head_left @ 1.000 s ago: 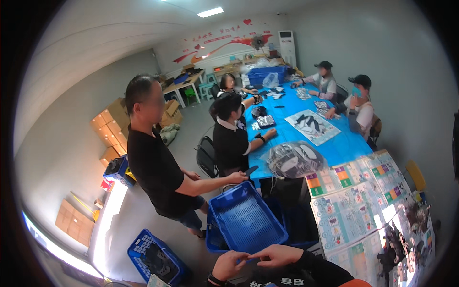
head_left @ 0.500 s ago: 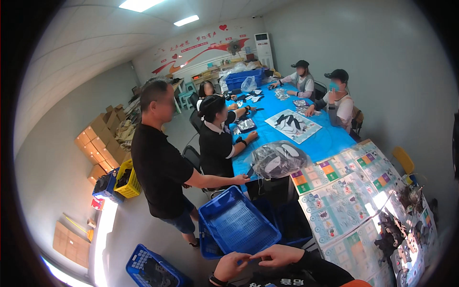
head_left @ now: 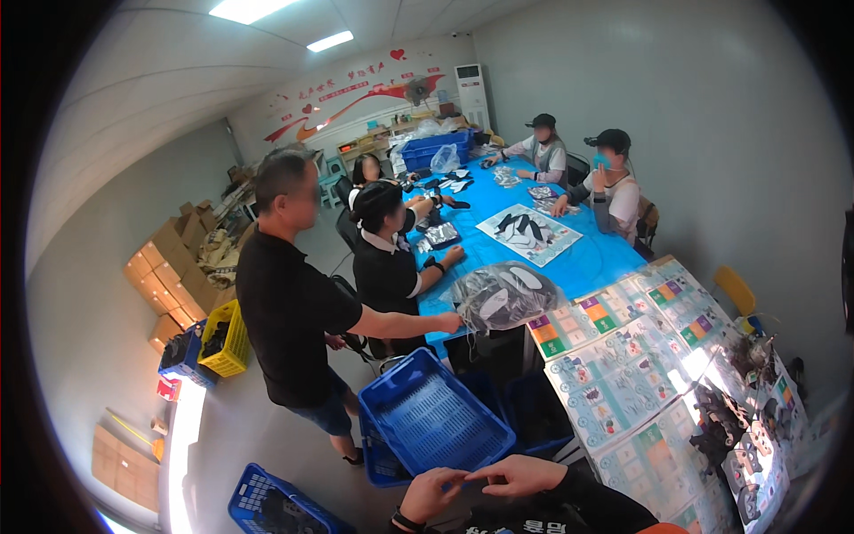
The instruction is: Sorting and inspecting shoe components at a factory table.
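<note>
At the lower edge, my left hand (head_left: 431, 495), with a dark band on its wrist, has curled fingers pressed together at the tips. Opposite it, my right hand (head_left: 519, 477) reaches in from a black sleeve, its index finger and thumb meeting the left fingertips. Whatever may be pinched between them is too small or hidden to make out. Just beyond my hands, a blue plastic crate (head_left: 436, 418) with a slatted bottom sits tilted over other blue crates. A standing person in black touches a clear plastic bag (head_left: 503, 298) of black and white pieces.
A blue-covered table (head_left: 614, 258) runs away from me, with several seated people around it. At my right are printed boards (head_left: 587, 392) and black parts (head_left: 719, 418). Another blue crate (head_left: 285, 503) and a yellow crate (head_left: 227, 338) stand on the floor at left.
The room has shifted left in view as my head turned slightly right. My hands keep the same pose. The seated person nearest the bag has moved an arm a little.
</note>
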A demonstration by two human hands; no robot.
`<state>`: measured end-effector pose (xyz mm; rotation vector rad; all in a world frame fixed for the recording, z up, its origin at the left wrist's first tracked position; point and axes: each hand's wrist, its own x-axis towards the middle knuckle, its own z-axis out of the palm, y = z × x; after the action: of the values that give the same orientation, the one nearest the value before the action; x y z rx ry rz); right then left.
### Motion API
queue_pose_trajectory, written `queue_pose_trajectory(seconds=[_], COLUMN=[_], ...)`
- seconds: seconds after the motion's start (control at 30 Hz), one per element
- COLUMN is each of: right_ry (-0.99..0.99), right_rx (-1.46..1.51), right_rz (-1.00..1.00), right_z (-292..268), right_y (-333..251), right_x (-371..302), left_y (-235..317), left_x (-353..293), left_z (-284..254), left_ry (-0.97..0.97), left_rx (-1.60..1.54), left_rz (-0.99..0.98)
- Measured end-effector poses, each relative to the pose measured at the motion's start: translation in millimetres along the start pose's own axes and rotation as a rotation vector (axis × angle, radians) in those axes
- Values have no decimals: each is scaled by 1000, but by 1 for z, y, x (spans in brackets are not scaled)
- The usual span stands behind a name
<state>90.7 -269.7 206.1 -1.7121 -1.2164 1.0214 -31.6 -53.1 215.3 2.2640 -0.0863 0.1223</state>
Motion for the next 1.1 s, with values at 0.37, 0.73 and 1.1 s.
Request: queue_pose_trajectory(seconds=[0.37, 0.73, 1.1], right_ry=[85, 147, 178], right_rx=[-54, -73, -75], right_rz=[54, 78, 71], right_z=[1, 20, -11], right_y=[-9, -17, -1], right_x=[24, 54, 39], left_y=[-16, -46, -52], left_x=[-17, -29, 6], left_z=[-21, -46, -9], left_ry=[-73, -104, -116], left_rx=[-154, -254, -292], left_rz=[-100, -196, -208])
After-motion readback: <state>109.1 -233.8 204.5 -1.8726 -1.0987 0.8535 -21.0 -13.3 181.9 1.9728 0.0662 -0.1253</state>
